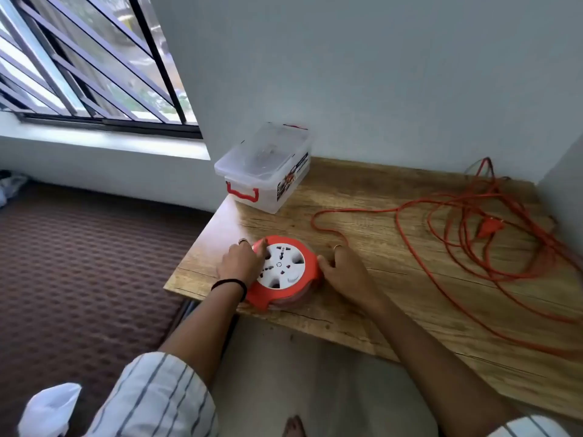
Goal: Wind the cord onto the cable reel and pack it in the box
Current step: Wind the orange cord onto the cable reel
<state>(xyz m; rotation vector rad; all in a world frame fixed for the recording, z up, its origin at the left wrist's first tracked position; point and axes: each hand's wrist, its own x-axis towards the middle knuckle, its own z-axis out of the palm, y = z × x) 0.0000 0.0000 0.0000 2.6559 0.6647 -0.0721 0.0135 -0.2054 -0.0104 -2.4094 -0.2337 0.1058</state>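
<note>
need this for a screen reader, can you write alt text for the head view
Two hands steady an orange cable reel on a wooden table: the left hand rests on its white socket face, the right hand touches its side. Loose orange cord sprawls to the right, and a clear lidded box stands behind.
</note>
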